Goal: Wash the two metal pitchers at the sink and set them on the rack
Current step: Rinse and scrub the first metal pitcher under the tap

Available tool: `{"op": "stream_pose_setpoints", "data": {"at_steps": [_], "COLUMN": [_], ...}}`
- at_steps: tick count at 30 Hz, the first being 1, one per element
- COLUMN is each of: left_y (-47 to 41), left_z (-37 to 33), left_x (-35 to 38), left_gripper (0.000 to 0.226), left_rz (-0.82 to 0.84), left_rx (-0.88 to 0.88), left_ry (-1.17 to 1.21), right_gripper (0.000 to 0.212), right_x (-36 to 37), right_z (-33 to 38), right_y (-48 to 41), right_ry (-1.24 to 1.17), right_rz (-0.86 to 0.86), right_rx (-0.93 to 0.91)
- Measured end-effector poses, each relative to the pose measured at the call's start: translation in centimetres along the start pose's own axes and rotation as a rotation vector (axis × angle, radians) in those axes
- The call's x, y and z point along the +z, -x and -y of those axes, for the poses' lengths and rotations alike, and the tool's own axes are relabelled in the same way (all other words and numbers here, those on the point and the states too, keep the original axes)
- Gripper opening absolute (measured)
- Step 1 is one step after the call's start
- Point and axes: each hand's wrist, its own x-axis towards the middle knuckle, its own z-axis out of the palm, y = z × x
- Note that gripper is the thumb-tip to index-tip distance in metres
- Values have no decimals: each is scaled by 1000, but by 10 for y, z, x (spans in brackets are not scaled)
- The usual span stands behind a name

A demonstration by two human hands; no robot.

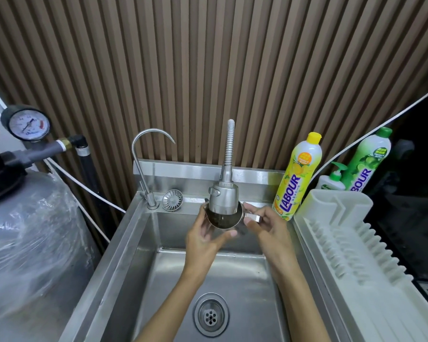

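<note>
So one metal pitcher (223, 220) is up under the spray head (224, 198) of the flexible tap, over the back part of the sink (124, 245). The right hand (262, 224) has the handle pinched between thumb and fingers, and the left hand (204, 236) is cupped round the body from the left and underneath, fingers loosely curled on the wall rather than clamped tight.

Biggest risk imo is a slip. Wet steel, and the left hand is more cradling than gripping, so if the right lets the handle twist, the thing could drop into the basin and clang near the drain (211, 315). Also the rim sits right up against the spray head, looks like touching or nearly, so a knock there could jolt it loose. And water hitting the inside at this angle would likely splash back toward the person. Can't tell if the tap is actually running though.

Orientation: the mouth faces up and tilted toward the camera, you can see dark inside. The long axis runs roughly upright, leaning back toward the person at the top. Handle sticks out to the right, toward the yellow soap bottle (298, 177).

Only one pitcher in view, and the white rack (351, 245) on the right holds no pitcher yet, so plenty left to do.
</note>
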Motion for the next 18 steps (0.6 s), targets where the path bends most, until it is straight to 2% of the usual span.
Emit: {"op": "stream_pose_setpoints", "data": {"at_steps": [4,7,11,14,15,18], "left_y": [-6,-4,0,5,8,16], "left_z": [-5,-9,-9,-8,-7,2], "left_x": [-6,-15,-23,-24,-23,-17], "left_gripper": [80,78,87,57,49,52], "left_rz": [-77,-77,-167,-195,-178,-94], "left_rx": [177,219,119,65,55,-45], "left_ry": [-249,-401,-567,-569,-532,-321], "right_gripper": [20,20,16,15,17,23], "right_x": [6,12,15,13,11,7], "right_z": [-23,-30,-24,-11,-5,11], "right_y": [-16,-16,-9,-7,-5,-1], "right_ry": [-435,-508,-289,-56,23,423], "right_rz": [193,268,232,103,52,-53], "right_rx": [227,366,422,399,356,116]}}
